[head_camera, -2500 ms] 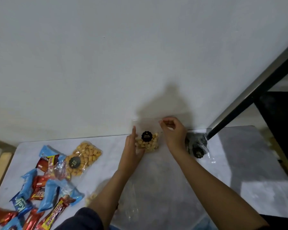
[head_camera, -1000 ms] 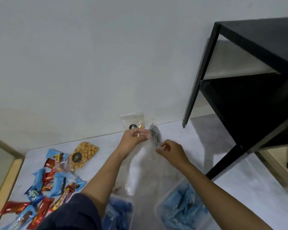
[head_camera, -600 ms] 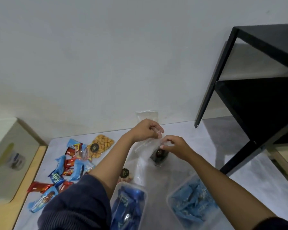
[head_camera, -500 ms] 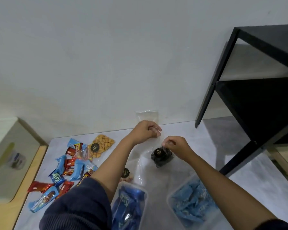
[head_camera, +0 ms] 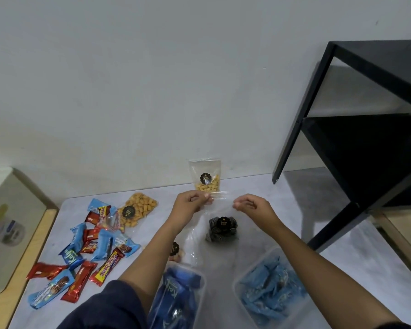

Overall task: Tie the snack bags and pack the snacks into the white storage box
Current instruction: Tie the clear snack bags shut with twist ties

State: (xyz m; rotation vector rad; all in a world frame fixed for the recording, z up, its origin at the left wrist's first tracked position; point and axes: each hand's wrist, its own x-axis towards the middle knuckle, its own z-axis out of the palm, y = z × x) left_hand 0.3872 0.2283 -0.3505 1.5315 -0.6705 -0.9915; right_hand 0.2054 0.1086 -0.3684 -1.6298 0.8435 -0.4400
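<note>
A clear snack bag (head_camera: 220, 198) holding dark round snacks (head_camera: 221, 229) stands on the table between my hands. My left hand (head_camera: 191, 203) pinches the left end of the bag's top edge. My right hand (head_camera: 249, 206) has its fingers curled, thumb and forefinger pinched at the thin plastic on the right. A bag of yellow snacks (head_camera: 207, 180) leans upright against the wall just behind my hands. Another yellow snack bag (head_camera: 137, 208) lies flat to the left. A small bag (head_camera: 175, 250) shows partly beside my left forearm.
Two clear plastic boxes (head_camera: 201, 281) (head_camera: 237, 283) with blue wrapped snacks stand at the front. Several loose red and blue candy bars (head_camera: 90, 250) lie at the left. A black shelf frame (head_camera: 301, 115) stands on the right. A beige container (head_camera: 7, 229) sits at far left.
My hands have moved apart, stretching the top of the clear bag. The dark snacks have settled lower on the table between them.
</note>
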